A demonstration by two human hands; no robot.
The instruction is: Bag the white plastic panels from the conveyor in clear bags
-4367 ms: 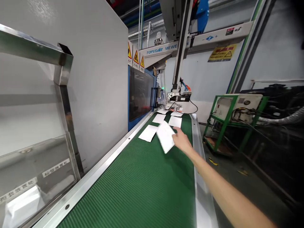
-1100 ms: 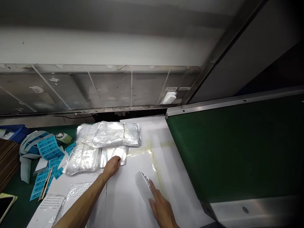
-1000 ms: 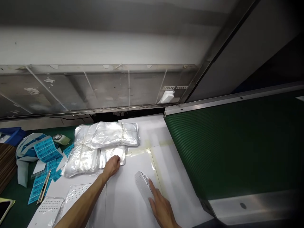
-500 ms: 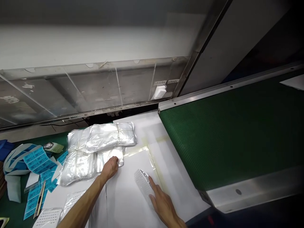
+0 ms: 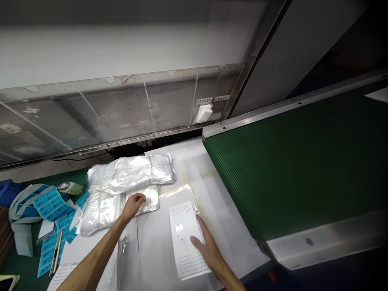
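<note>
My right hand point(image 5: 209, 249) grips the right edge of a flat white slotted panel point(image 5: 183, 232), thumb on top. Rows of small slots run near both ends of the panel, and its face is turned up. Over a low stack of clear plastic bags point(image 5: 151, 204), my left hand point(image 5: 132, 205) is closed in a pinch on a clear plastic bag at the top of the stack. The fingertips hide part of that bag. Behind and left of this hand lie tied bundles of clear bags point(image 5: 142, 173).
White sheets point(image 5: 154, 250) cover the bench. A green conveyor belt point(image 5: 287, 173) with a metal rim lies to the right. Blue label sheets point(image 5: 53, 204), a pen-like tool point(image 5: 56, 252) and a small bottle point(image 5: 70, 187) are at left. Behind stands a clear divided rack point(image 5: 121, 107).
The white panel has turned from nearly edge-on to face-up in my right hand. My left hand has shifted slightly left and up over the bag stack.
</note>
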